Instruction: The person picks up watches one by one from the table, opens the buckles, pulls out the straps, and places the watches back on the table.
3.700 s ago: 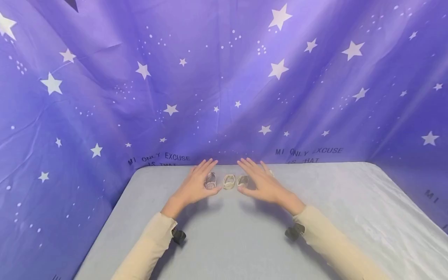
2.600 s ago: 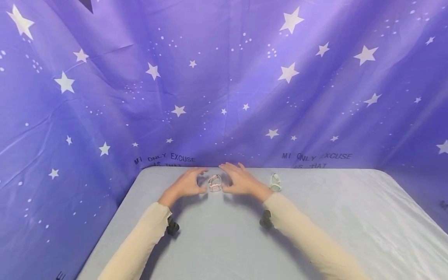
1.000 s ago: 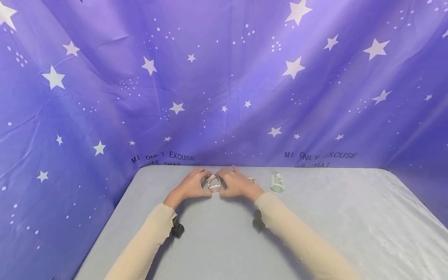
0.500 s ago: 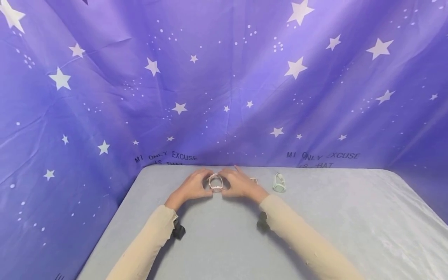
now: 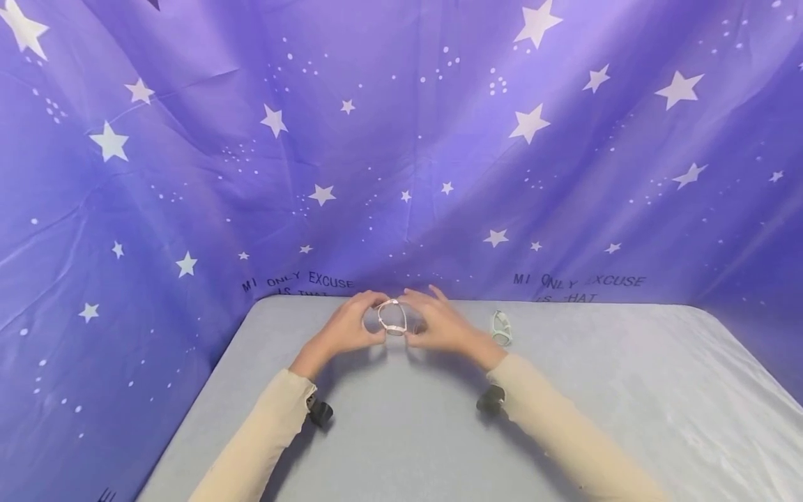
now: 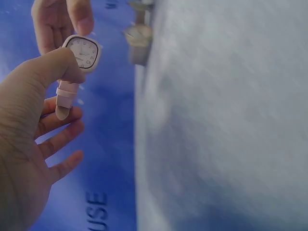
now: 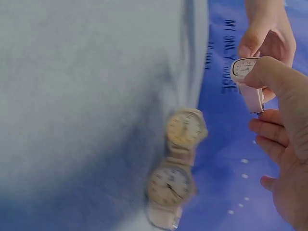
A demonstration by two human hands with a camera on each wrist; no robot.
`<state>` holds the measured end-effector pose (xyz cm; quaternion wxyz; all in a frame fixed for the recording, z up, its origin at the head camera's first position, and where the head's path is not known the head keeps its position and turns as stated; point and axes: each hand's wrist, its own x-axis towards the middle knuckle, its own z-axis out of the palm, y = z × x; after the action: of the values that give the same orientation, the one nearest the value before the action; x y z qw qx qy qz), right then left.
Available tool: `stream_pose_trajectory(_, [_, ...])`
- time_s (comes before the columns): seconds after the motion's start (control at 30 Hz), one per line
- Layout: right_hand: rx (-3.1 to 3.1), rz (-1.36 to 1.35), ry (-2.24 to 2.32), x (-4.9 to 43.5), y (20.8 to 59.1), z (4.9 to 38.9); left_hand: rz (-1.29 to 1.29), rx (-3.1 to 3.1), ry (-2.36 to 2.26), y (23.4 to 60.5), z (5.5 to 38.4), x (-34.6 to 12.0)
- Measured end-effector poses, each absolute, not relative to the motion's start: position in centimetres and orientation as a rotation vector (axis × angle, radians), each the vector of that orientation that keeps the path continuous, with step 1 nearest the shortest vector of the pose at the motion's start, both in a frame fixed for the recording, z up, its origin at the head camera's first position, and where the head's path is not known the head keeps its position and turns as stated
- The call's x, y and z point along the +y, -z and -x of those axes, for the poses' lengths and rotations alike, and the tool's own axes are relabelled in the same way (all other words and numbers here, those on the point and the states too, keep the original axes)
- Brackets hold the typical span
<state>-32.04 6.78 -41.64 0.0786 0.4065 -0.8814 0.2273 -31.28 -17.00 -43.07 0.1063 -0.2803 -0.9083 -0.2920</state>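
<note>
A pale pink wristwatch (image 5: pixel 394 330) with a rounded square dial is held up between my two hands, its strap forming a loop above the dial. My left hand (image 5: pixel 348 326) pinches its left side. In the left wrist view, the thumb overlaps the edge of the watch dial (image 6: pixel 86 52), and the other fingers spread behind the strap. On the opposite side my right hand (image 5: pixel 444 325) pinches the watch, its thumb (image 7: pixel 272 74) over the dial edge in the right wrist view. Part of the strap is hidden behind the fingers.
A light green wristwatch (image 5: pixel 501 339) lies on the grey cloth-covered table (image 5: pixel 401 432), to the right of my right hand. Two round-dialled watches (image 7: pixel 168 186) show in the right wrist view. A purple star-printed curtain (image 5: pixel 401 139) hangs behind the table's back edge.
Both hands moved from over the row of watches to the pink watch and took hold of it from either side. It has since risen, slightly rightward in the head view.
</note>
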Motion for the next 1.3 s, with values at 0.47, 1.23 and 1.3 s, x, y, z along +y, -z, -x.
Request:
stream_pose_trajectory(0.47, [-2.534, -1.15, -0.793, 11.8, 37.0, 29.4, 0.907, -2.57, 1.002, 38.6, 29.2, -13.1])
stream_pose_trajectory(1.23, [-2.479, -1.006, -1.322, 15.8, 37.5, 26.1, 1.071, -2.537, 1.508, 37.8, 28.0, -8.4])
stream_pose_trajectory(1.3, [-2.49, -1.002, -1.435, 15.8, 37.7, 26.1, 1.067, -2.539, 1.654, 38.1, 28.2, -8.2])
